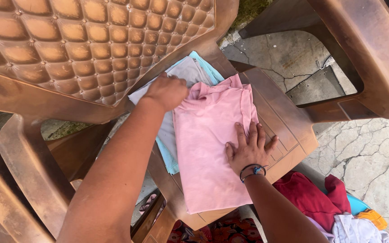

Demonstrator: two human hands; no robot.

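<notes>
- Fingers (248, 135) of the right hand (247, 150) lie spread and flat on the pink garment (205, 148), holding nothing; this hand pins the cloth near its right edge.
- Curled downward, the fingers of the left hand (166, 91) press or pinch the pink garment's top left corner; whether they hold a fold of cloth between them, I cannot tell.
- To smooth it well, I judge the flat hand should keep steady pressure while the other draws the cloth taut away from it, so wrinkles run out toward the edges.
- Near the collar end the pink fabric bunches in small ridges; that spot probably wants a firm sweep with an open palm.
- A black cord bracelet (253, 171) sits on the right wrist, clear of the cloth, so it should not snag.
- Pink garment lies folded on the brown plastic chair seat (289, 130), its lower end hanging over the front edge; shifting it back would likely keep it from sliding off.
- Under it lie a grey garment (185, 72) and a light blue one (169, 157), already folded; pressing too hard sideways could drag them out of line.
- Off to the lower right, a heap of red cloth (311, 198) and white cloth (356, 229) rests by the cracked concrete floor (374, 157).
</notes>
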